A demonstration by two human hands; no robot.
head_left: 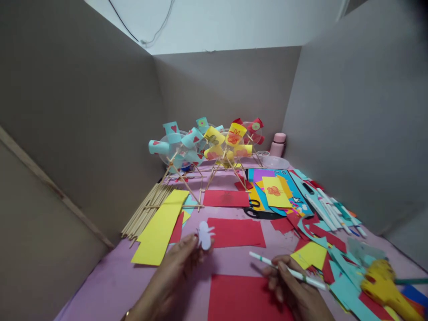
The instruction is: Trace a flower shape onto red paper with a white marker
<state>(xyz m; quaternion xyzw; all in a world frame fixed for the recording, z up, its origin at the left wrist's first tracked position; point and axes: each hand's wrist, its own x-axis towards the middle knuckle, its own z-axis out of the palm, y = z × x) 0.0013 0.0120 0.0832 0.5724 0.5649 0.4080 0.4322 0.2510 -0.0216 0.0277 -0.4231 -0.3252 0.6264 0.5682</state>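
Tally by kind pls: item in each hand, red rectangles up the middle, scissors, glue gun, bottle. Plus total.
White cutout in left hand: 1
Marker in right hand: 1
Red rectangles, far, middle, near: 3 (stacking can't be told)
Black scissors: 1
Yellow glue gun: 1
Pink bottle: 1
Total: 8

- Sticks [144, 214]: 10 o'clk on tbl [96, 285]
- Paper wheels [236, 137]: 12 o'clk, back
- Bottle [277, 147]: 1 o'clk
- Markers [328, 210]: 2 o'clk
- Glue gun [381, 285]: 4 o'clk, on scraps [346, 292]
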